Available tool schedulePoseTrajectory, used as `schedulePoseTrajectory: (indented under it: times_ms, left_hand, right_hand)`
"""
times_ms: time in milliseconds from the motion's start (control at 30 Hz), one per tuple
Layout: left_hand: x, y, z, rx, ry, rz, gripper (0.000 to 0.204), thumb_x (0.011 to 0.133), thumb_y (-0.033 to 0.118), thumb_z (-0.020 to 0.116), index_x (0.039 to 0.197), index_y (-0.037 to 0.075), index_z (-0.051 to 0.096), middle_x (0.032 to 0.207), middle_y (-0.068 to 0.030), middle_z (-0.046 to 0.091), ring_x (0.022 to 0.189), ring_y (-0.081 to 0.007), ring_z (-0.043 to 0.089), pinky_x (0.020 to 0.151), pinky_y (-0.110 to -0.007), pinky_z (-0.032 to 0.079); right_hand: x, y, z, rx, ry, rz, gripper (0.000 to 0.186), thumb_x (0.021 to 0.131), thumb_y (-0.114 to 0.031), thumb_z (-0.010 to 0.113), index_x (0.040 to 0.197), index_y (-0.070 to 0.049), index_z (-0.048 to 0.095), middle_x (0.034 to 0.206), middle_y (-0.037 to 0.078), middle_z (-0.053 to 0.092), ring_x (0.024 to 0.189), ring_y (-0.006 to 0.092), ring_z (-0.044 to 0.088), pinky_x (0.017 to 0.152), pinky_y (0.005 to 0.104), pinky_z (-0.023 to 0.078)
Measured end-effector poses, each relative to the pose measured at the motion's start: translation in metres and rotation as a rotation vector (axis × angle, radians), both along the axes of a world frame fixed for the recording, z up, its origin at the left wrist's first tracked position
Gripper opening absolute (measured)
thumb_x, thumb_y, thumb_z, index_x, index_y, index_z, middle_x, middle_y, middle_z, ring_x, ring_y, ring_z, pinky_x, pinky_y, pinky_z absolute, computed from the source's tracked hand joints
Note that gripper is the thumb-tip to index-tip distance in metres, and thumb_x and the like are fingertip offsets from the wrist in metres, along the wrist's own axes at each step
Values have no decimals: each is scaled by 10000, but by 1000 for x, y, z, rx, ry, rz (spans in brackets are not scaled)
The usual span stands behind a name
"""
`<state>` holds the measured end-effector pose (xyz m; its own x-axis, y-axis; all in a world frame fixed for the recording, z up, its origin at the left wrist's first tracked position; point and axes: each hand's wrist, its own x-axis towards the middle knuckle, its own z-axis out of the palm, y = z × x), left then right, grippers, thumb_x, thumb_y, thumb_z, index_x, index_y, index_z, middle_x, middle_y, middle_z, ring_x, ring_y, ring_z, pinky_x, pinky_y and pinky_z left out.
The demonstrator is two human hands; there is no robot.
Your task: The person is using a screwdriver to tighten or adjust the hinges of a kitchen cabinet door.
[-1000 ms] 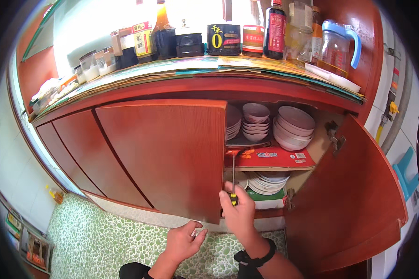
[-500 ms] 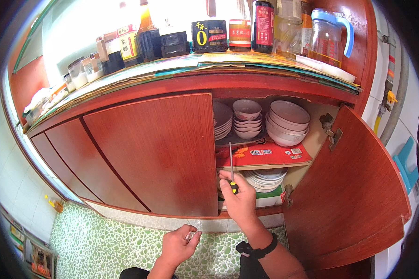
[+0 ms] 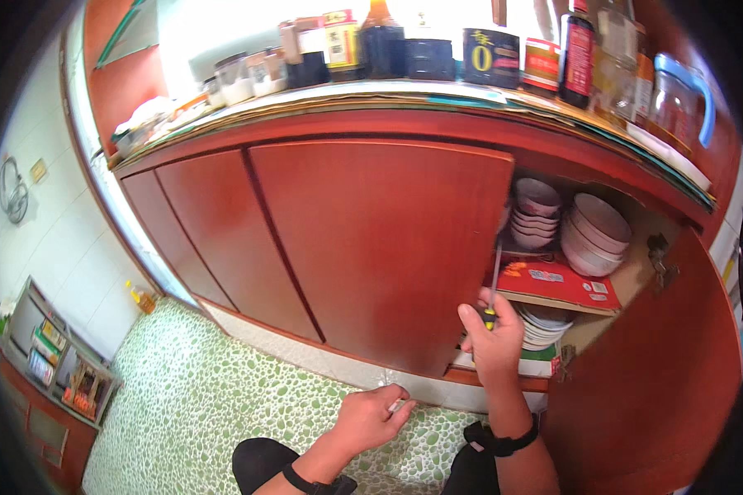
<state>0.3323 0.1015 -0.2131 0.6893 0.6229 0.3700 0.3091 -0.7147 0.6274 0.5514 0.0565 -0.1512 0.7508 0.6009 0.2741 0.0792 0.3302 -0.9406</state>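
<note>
Right hand (image 3: 494, 340) shifted right, gripping screwdriver (image 3: 491, 290) (left hand (image 3: 370, 417) curled)

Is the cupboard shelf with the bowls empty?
No, stacked pale bowls fill the red wooden cupboard's upper shelf, above the right hand.

- A run of red-brown wooden base cabinets (image 3: 305, 239) stands under a worktop (image 3: 437, 95) crowded with dark bottles (image 3: 578, 54), jars and a clear jug with a blue handle (image 3: 685, 99).
- One cabinet door (image 3: 652, 371) at right hangs open, showing stacked pale bowls (image 3: 594, 235) above a red shelf (image 3: 553, 285).
- Green pebble-patterned flooring (image 3: 215, 396) covers the ground.
- White tiled wall (image 3: 49, 239) at left; bright daylight floods in above the worktop.
</note>
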Motion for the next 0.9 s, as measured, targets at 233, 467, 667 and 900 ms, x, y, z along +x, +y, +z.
schedulePoseTrajectory:
  times_ms: [233,467,667,900]
  left_hand:
    - [-17,4,13,-20,10,44,212,894,270,828,987,102,738,635,-78,653,525,-215,634,524,-343,499]
    - [-60,0,24,-314,-108,177,448,810,204,917,1150,64,662,672,-3,623,604,-77,564,575,-266,467]
    - [-89,-12,0,-271,-370,128,594,674,229,1001,1134,36,678,1006,-47,721,817,-134,645,711,-296,527]
    - [-187,-4,-153,-1021,-655,-38,284,1120,367,422,1162,105,523,1077,-7,598,950,-194,604,885,-363,528]
  right_hand:
    - [-32,-34,0,-168,-145,-47,288,851,-64,841,1090,-18,687,833,-36,661,651,27,532,581,217,450]
    - [-73,-55,-6,30,-437,23,380,717,-63,935,902,-31,605,783,55,609,637,121,556,575,272,477]
    - [-119,-49,-16,293,-487,128,355,713,-67,947,870,-15,633,829,103,667,660,220,656,557,315,543]
    - [-152,-50,-19,368,-481,304,189,858,-114,839,917,-61,667,877,47,658,683,209,697,574,328,557]
